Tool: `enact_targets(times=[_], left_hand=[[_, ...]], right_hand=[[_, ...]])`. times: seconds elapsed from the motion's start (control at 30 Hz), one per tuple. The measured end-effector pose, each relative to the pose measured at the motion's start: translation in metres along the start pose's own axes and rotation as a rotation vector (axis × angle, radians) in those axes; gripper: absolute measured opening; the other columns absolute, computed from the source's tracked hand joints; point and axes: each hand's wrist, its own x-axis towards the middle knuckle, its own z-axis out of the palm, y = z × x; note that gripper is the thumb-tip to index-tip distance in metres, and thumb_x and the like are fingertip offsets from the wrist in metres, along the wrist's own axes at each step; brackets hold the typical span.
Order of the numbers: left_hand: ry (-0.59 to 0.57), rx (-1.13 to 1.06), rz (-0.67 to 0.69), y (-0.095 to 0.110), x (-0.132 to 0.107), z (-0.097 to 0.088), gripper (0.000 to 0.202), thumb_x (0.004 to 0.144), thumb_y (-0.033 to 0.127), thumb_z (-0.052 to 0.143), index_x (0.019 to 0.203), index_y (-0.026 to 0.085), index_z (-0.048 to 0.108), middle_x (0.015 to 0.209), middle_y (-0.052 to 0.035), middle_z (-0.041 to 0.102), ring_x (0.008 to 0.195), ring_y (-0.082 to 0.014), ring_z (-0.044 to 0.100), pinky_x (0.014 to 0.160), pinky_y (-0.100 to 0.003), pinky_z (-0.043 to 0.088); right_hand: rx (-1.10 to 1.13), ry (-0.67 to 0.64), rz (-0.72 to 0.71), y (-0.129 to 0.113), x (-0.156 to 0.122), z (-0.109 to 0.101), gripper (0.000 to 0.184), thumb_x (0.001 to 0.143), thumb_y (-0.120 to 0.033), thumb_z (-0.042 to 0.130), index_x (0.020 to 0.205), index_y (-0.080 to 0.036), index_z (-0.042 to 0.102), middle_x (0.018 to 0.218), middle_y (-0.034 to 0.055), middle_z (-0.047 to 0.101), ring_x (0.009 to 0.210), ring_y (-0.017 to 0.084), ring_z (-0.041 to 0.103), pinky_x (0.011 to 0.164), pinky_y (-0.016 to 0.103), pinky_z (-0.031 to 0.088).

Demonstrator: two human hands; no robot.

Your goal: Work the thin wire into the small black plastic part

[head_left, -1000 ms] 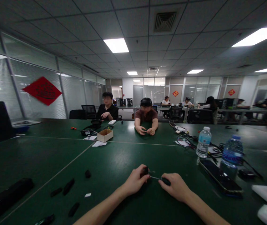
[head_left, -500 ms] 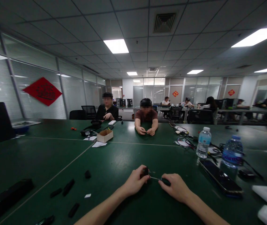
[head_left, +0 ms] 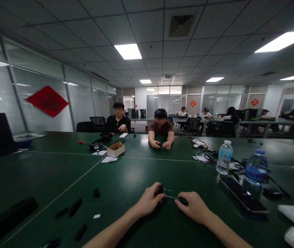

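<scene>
My left hand is closed on a small black part, pinched between thumb and fingers above the green table. My right hand grips the dark handle of a screwdriver. Its thin metal shaft runs left, and the tip meets or nearly meets the black part; the exact contact is too small to make out. Left of my hands lie several small black pieces, one of them a block, and a white paper scrap.
To the right stand two water bottles, a clear one and a blue-capped one, beside a phone and tangled cables. A small open box sits farther off. Two people sit across the table, one straight ahead.
My hands, the black part and the screwdriver stay almost in place. Across the table, the hand of the person at left has shifted slightly.
</scene>
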Motion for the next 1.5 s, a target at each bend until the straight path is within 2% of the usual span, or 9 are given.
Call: enact_targets(times=[0.23,0.43,0.77,1.1,1.5], left_hand=[[0.003,-0.013,0.021,-0.004,0.001,0.001,0.026,0.092,0.032,0.048,0.114,0.020,0.049,0.097,-0.0043,0.064,0.077,-0.0154,0.059,0.070,-0.029,0.046],[-0.002,-0.046,0.020,0.000,-0.001,0.000,0.026,0.091,0.032,0.049,0.114,0.020,0.050,0.103,-0.0062,0.064,0.081,-0.0162,0.060,0.072,-0.030,0.047],[-0.006,-0.021,0.004,-0.002,0.000,0.000,0.025,0.091,0.032,0.049,0.113,0.019,0.050,0.098,-0.0051,0.063,0.079,-0.0157,0.059,0.071,-0.030,0.047],[-0.002,-0.015,0.036,0.004,-0.001,0.000,0.023,0.091,0.032,0.050,0.111,0.020,0.050,0.093,-0.0033,0.065,0.074,-0.0145,0.059,0.070,-0.028,0.046],[-0.010,-0.033,0.014,0.004,-0.001,-0.001,0.025,0.092,0.032,0.050,0.113,0.019,0.050,0.100,-0.0056,0.064,0.080,-0.0153,0.060,0.072,-0.029,0.048]], right_hand=[[-0.001,-0.004,-0.022,0.001,0.001,0.001,0.036,0.093,-0.046,0.044,0.083,-0.020,0.067,0.072,0.0008,0.065,0.063,0.015,0.060,0.065,0.025,0.043],[-0.014,0.005,-0.030,-0.002,-0.001,-0.003,0.037,0.093,-0.046,0.045,0.082,-0.020,0.068,0.071,0.0012,0.065,0.064,0.015,0.059,0.070,0.027,0.043],[0.033,-0.001,-0.015,0.001,0.000,0.001,0.035,0.094,-0.045,0.044,0.086,-0.021,0.068,0.076,0.0006,0.067,0.064,0.014,0.060,0.066,0.025,0.043],[-0.019,0.021,-0.027,0.004,0.001,0.004,0.035,0.092,-0.045,0.047,0.079,-0.020,0.067,0.069,0.0008,0.064,0.061,0.015,0.058,0.064,0.025,0.041],[-0.007,-0.004,-0.032,0.004,0.000,0.001,0.037,0.094,-0.046,0.044,0.081,-0.020,0.067,0.071,0.0003,0.064,0.062,0.014,0.058,0.064,0.025,0.041]])
